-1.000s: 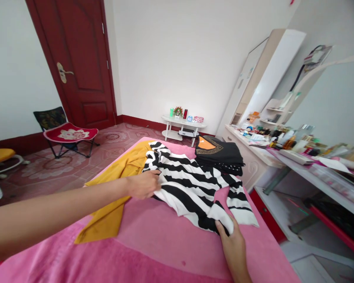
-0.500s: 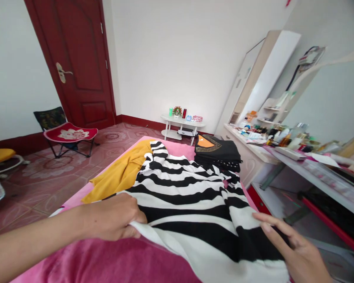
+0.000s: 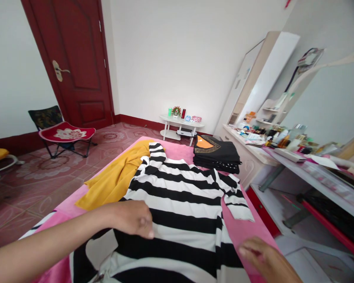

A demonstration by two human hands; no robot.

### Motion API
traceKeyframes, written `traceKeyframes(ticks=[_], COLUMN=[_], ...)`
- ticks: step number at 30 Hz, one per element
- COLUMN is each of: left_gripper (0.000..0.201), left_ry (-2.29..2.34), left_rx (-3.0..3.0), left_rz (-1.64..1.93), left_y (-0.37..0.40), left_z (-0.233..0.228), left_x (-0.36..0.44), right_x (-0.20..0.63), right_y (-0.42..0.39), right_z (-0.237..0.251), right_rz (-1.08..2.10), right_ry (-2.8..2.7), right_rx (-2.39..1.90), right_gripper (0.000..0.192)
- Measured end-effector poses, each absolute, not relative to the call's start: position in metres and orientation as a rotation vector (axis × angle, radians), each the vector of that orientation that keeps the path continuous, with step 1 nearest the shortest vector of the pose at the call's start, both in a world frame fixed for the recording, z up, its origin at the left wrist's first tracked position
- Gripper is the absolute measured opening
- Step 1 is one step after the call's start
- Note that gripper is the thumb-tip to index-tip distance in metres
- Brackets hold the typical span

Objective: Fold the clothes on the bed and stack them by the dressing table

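Closest to me, my right hand (image 3: pixel 264 259) sits low at the bottom edge of the view, blurred, fingers spread flat and holding nothing, over the pink bedcover (image 3: pixel 244 232) just beside the hem of the black-and-white striped knit top (image 3: pixel 179 208). My left hand (image 3: pixel 134 218) lies on the near part of that top, fingers curled loosely downward against the fabric; I cannot tell whether it pinches any cloth. The striped top is spread out lengthwise along the bed, its neck end pointing away from me and one short sleeve lying out to the right on the pink cover.

Just left of it, partly under its edge, lies a mustard-yellow cloth garment (image 3: pixel 115 181), rumpled and reaching toward the bed's left side. Farther on, near the far right corner of the bed, sits a folded black garment with an orange and gold neck panel (image 3: pixel 216 151), close to the striped top's shoulder.

Beyond the bed stands a small white low table (image 3: pixel 181 124) with a few small items on it, against the wall. On the left are a red folding chair (image 3: pixel 63 133) and a dark red wooden door (image 3: pixel 73 59). Along the right runs a cluttered white dressing counter (image 3: pixel 268 151).
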State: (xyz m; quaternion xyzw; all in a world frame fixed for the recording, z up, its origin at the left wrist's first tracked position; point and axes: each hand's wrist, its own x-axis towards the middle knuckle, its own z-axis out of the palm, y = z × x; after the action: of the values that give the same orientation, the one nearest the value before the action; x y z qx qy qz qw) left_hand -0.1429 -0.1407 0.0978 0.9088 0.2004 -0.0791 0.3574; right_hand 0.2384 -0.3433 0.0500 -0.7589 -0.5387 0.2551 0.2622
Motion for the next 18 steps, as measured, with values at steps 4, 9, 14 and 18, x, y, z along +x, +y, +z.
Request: traceKeyframes(ticks=[4, 9, 14, 18], left_gripper=[0.038, 0.057, 0.054, 0.052], left_ry=[0.86, 1.385, 1.444, 1.459], left_rx=[2.559, 2.644, 2.751, 2.756], left_rz=[0.338, 0.39, 0.566, 0.606], left_y=[-0.092, -0.049, -0.044, -0.043], left_z=[0.064, -0.004, -0.038, -0.038], left_x=[-0.093, -0.066, -0.069, -0.069], right_x=[0.239, 0.252, 0.274, 0.28], right_y=[-0.267, -0.178, -0.112, -0.073], right_z=[0.059, 0.022, 0.0, -0.001], right_rz=[0.509, 0.539, 0.512, 0.446], right_ry=[-1.39, -1.148, -1.064, -1.102], right_rx=[-1.825, -1.788, -1.921, -2.108], right_gripper=[0.029, 0.037, 0.045, 0.061])
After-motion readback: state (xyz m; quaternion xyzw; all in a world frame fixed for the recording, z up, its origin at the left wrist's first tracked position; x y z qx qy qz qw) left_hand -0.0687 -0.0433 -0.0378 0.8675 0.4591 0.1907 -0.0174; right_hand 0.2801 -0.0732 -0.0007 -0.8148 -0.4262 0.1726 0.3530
